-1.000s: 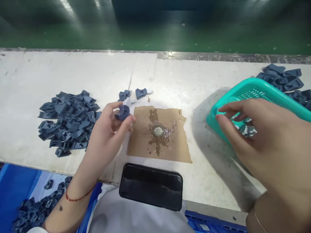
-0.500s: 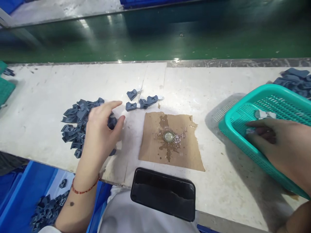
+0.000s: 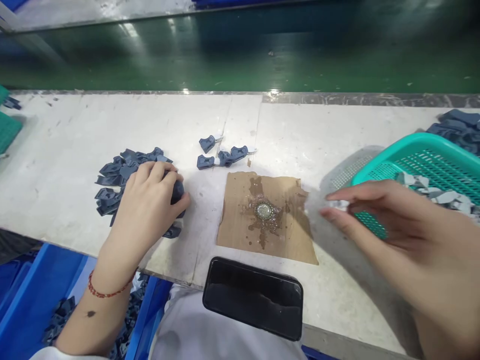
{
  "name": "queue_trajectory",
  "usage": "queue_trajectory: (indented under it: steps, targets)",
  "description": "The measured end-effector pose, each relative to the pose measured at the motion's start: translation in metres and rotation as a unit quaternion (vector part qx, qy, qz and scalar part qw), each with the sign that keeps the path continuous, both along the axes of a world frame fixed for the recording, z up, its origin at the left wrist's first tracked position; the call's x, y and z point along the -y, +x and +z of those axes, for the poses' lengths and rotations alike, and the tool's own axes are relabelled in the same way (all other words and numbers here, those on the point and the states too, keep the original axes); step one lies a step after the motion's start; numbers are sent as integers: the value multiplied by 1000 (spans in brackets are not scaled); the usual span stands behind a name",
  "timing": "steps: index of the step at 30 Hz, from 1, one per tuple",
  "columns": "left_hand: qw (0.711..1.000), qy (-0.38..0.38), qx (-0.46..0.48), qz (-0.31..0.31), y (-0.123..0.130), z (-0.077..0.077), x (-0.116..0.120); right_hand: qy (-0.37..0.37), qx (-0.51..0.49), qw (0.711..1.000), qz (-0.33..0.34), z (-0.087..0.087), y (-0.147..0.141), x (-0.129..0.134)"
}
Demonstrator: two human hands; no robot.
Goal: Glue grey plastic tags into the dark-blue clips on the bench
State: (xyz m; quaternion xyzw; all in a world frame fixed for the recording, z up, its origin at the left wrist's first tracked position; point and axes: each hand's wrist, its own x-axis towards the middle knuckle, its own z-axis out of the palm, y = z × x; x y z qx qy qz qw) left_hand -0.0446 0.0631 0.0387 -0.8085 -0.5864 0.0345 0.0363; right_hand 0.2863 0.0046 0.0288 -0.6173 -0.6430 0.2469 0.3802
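My left hand (image 3: 153, 195) is closed over the right side of a pile of dark blue-grey plastic parts (image 3: 108, 197). A dark part (image 3: 177, 191) shows between its thumb and fingers; the fingertips are partly hidden. My right hand (image 3: 405, 235) pinches a small white plastic part (image 3: 338, 204) between thumb and index finger, in front of the green basket (image 3: 423, 140). More white pieces (image 3: 450, 197) lie in that basket. Between my hands is a piece of brown cardboard (image 3: 236, 227), wet around a small round dish of clear liquid (image 3: 263, 210).
Several dark parts with white ends (image 3: 225, 157) lie behind the cardboard. A black phone (image 3: 253, 298) rests at the table's front edge. Blue bins (image 3: 37, 300) with dark parts stand below left. Another dark pile (image 3: 457, 130) is behind the basket. A green belt (image 3: 240, 65) runs along the back.
My right hand has come out of the basket to the left with a white part in its pinch. My left hand, open before, has closed over the dark pile.
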Motion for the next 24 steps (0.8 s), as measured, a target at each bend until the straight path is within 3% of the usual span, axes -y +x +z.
queue_trajectory:
  steps: [4,12,20,22,24]
  targets:
    - [1000,-11,20,0,-3,-1,1,-89,-138,984,62,-8,-12,-5]
    - [994,6,108,-5,-4,-8,9,-152,-264,951,48,-13,-22,-17]
    - [970,66,234,-5,-2,-8,20,-142,-227,962,48,-24,-27,-13]
    - [950,66,305,-16,6,-6,29,-112,-178,976,52,-27,-28,-11]
    - [907,19,421,-15,17,-4,41,-80,-102,989,65,-27,-29,-11]
